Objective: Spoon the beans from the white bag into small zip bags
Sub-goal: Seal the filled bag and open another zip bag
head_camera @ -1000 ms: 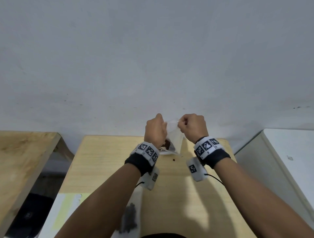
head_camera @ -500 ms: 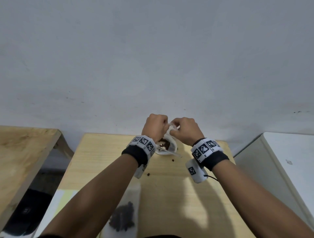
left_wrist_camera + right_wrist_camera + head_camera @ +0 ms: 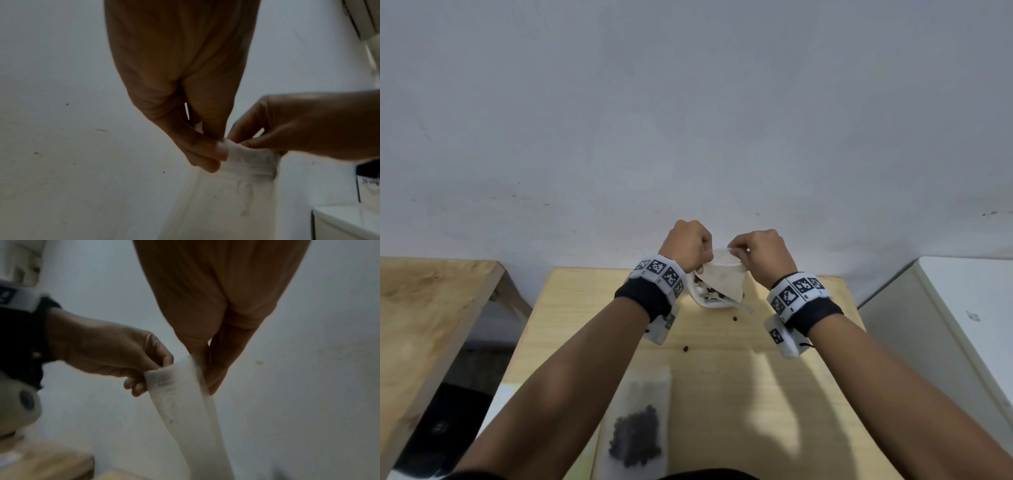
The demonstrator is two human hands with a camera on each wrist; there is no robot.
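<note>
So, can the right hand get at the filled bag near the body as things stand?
Probably not yet. The right hand and the left hand both pinch the top of a small bag. The filled bag lies uncovered beside the left forearm, so the way is free once the hand lets go.

A plain workroom: bare scuffed white wall [image 3: 688,120], unfinished light wood tables [image 3: 756,377], white cabinet [image 3: 945,325] beside

Light wooden table [image 3: 774,394] fills the lower middle of the head view, far edge up against the wall. A white dish [image 3: 707,297] with beans in it sits near that far edge. A couple of loose beans [image 3: 685,348] lie on the bare wood mid-table. At the bottom of the frame a small zip bag [image 3: 637,425] lies flat with a dark pile of beans inside.
</note>
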